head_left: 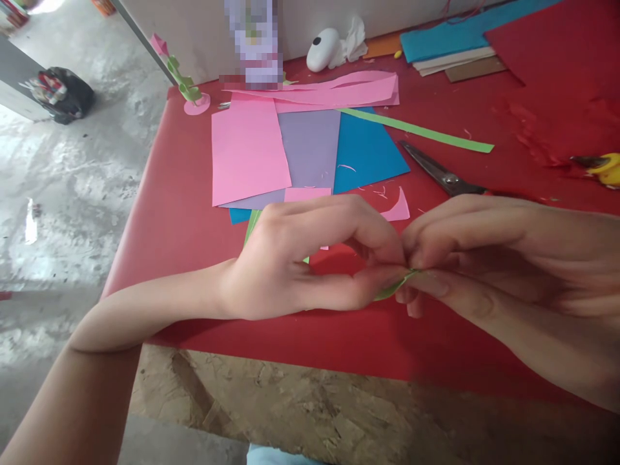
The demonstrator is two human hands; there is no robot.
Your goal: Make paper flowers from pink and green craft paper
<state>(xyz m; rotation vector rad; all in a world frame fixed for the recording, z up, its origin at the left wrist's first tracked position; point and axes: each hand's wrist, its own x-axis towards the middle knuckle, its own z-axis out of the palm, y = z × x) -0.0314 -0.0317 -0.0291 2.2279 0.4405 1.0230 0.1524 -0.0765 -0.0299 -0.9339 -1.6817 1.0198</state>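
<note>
A small green paper piece is pinched between the fingertips of both hands, above the front part of the red table. My left hand is closed on it with thumb and index finger. My right hand meets it from the other side, thumb and fingers pressed together on the same piece. Most of the piece is hidden by the fingers. Behind the right hand lie scissors, their handles partly covered by it. A pink paper scrap lies just beyond the fingertips.
Pink sheets, a purple sheet and a blue sheet overlap on the table. A green strip lies behind the scissors. A paper flower stands at the back left corner. Red material and yellow-handled pliers are at right.
</note>
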